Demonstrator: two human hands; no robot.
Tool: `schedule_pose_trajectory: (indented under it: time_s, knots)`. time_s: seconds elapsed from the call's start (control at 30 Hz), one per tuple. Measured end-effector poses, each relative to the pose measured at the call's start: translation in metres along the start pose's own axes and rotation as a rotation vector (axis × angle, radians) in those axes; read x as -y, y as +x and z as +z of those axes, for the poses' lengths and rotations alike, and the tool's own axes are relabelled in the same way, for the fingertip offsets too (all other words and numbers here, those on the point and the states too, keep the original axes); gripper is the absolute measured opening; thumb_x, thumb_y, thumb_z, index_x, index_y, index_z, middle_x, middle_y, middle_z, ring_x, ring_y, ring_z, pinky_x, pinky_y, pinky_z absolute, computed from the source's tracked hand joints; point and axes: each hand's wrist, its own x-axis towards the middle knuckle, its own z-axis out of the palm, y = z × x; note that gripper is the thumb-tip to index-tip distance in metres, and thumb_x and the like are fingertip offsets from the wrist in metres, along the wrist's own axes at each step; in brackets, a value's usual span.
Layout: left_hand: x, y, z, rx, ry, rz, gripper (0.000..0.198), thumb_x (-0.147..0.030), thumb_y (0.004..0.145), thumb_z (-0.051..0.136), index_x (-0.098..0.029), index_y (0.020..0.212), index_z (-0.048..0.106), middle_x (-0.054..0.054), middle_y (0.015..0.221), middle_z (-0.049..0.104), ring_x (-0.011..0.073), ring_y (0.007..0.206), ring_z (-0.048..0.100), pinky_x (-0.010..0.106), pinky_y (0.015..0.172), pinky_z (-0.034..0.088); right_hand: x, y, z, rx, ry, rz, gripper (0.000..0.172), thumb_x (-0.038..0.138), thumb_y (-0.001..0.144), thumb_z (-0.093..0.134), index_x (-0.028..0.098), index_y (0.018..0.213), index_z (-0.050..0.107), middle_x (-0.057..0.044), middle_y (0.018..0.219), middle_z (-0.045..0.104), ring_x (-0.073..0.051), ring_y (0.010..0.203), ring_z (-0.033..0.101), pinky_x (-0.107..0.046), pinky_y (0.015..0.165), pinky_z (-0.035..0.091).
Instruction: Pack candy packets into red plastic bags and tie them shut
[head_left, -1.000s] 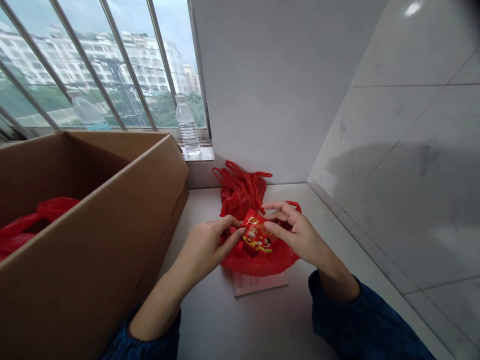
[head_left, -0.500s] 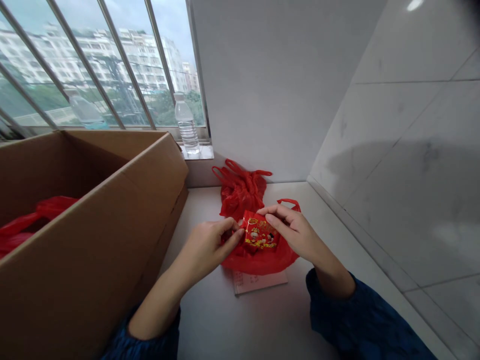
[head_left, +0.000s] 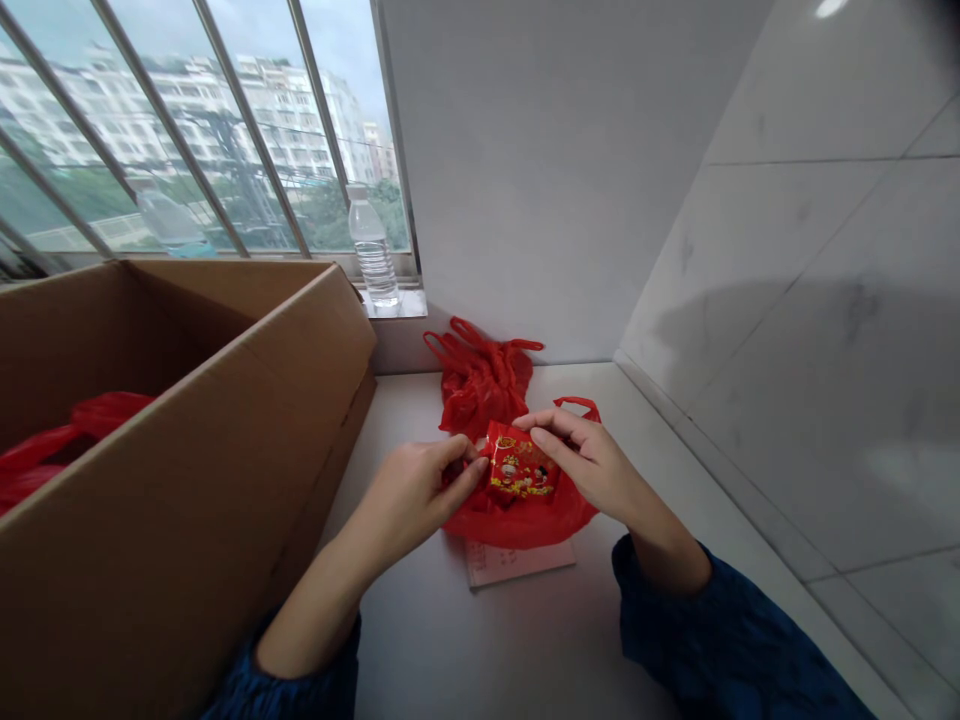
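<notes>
A small shiny red packet (head_left: 523, 463) with cartoon figures and yellow print stands tilted between my two hands. My left hand (head_left: 431, 480) pinches at its left edge, thumb and forefinger closed. My right hand (head_left: 589, 458) grips the upper right corner, thumb in front and fingers behind the top edge. Below and around the packet spreads an opened red plastic bag (head_left: 517, 528), whose handle loop shows behind my right hand. What else lies in the bag is hidden. A pink booklet (head_left: 521, 565) sticks out from under the bag's near side.
Another red plastic bag (head_left: 487, 380), gathered up, rests against the back wall. On the left stands a large open cardboard box (head_left: 247, 400) with red bags (head_left: 82, 425) inside. A water bottle (head_left: 373, 250) stands on the windowsill. A tiled wall (head_left: 825, 350) borders the white table (head_left: 465, 650).
</notes>
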Motion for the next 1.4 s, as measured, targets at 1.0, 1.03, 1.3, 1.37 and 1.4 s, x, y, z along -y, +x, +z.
schedule_pose_trajectory:
  time_s: [1.0,1.03,1.3,1.37,1.4]
  knots:
    - [0.0023,0.0009,0.0012,-0.011,-0.005,0.007,0.03,-0.036,0.097,0.047,-0.017,0.078,0.061,-0.002,0.06,0.057,0.0103,0.052,0.046,0.021,0.052,0.03,0.0008,0.0001,-0.0004,0.0,-0.018,0.012,0.025,0.037,0.098,0.051,0.025,0.114,0.067,-0.003,0.112,0.071,-0.019,0.1,0.066,-0.033,0.086,0.051]
    - [0.0019,0.0009,0.001,-0.008,-0.003,0.007,0.03,-0.036,0.097,0.047,-0.017,0.078,0.061,-0.002,0.06,0.057,0.0103,0.052,0.046,0.021,0.052,0.029,0.0008,0.0003,-0.0005,0.001,-0.014,0.013,0.025,0.037,0.098,0.051,0.025,0.114,0.066,-0.003,0.112,0.071,-0.019,0.1,0.066,-0.034,0.087,0.052]
    - [0.0024,0.0007,-0.0012,-0.015,-0.002,-0.007,0.035,-0.041,0.098,0.046,-0.017,0.078,0.061,-0.002,0.061,0.054,0.0104,0.053,0.042,0.022,0.052,0.028,0.0012,-0.001,-0.0032,0.016,0.033,0.018,0.024,0.034,0.097,0.054,0.024,0.115,0.066,-0.004,0.111,0.071,-0.019,0.101,0.066,-0.036,0.09,0.051]
    - [0.0042,0.0008,-0.0015,-0.019,-0.004,-0.017,0.037,-0.044,0.098,0.045,-0.017,0.078,0.061,-0.003,0.06,0.052,0.0106,0.054,0.042,0.022,0.053,0.028,0.0008,-0.0012,-0.0042,0.016,0.046,0.016,0.024,0.034,0.097,0.054,0.024,0.116,0.065,-0.004,0.111,0.071,-0.019,0.101,0.066,-0.036,0.09,0.052]
    - [0.0052,0.0009,-0.0015,-0.02,-0.006,-0.023,0.038,-0.044,0.098,0.045,-0.017,0.078,0.061,-0.003,0.06,0.053,0.0107,0.054,0.043,0.022,0.053,0.028,0.0004,-0.0013,-0.0046,0.017,0.047,0.015,0.024,0.035,0.097,0.054,0.024,0.116,0.065,-0.004,0.111,0.071,-0.019,0.101,0.066,-0.036,0.089,0.052]
